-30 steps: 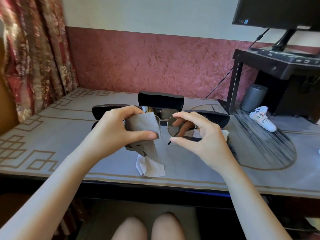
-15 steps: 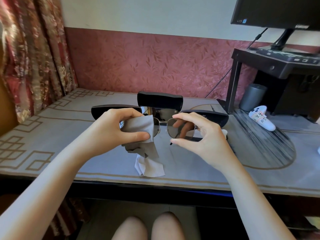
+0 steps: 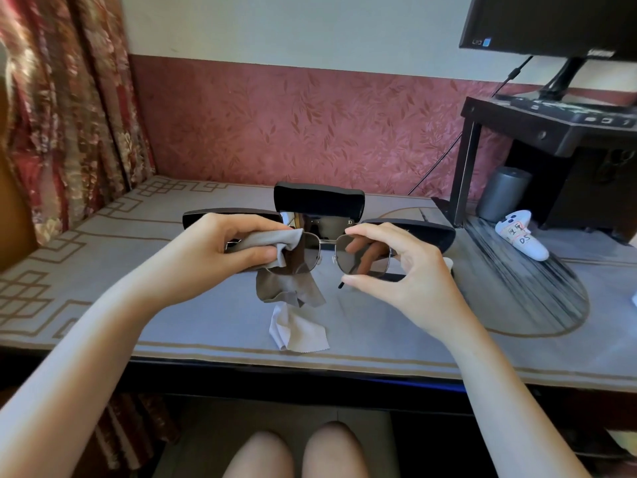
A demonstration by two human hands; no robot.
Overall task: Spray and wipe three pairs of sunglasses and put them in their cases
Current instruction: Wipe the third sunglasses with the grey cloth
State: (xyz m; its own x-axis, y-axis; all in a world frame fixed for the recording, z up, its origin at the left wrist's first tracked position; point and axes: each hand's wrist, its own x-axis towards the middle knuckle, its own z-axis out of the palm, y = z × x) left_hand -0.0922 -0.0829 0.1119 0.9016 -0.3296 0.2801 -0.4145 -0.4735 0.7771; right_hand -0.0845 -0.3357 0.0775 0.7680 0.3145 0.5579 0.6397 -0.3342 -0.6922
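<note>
The left hand (image 3: pixel 220 251) has slid the grey cloth (image 3: pixel 272 240) leftward off the sunglasses (image 3: pixel 308 251) lens it covered.

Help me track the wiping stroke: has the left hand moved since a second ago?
Yes. The left hand and its grey cloth slid left relative to the open case behind, uncovering more of the sunglasses.

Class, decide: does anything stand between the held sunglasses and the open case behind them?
Nothing visible does. The open case stands just behind the sunglasses, lid up. Only the grey cloth, gripped by the left hand, lies over one lens.
</note>
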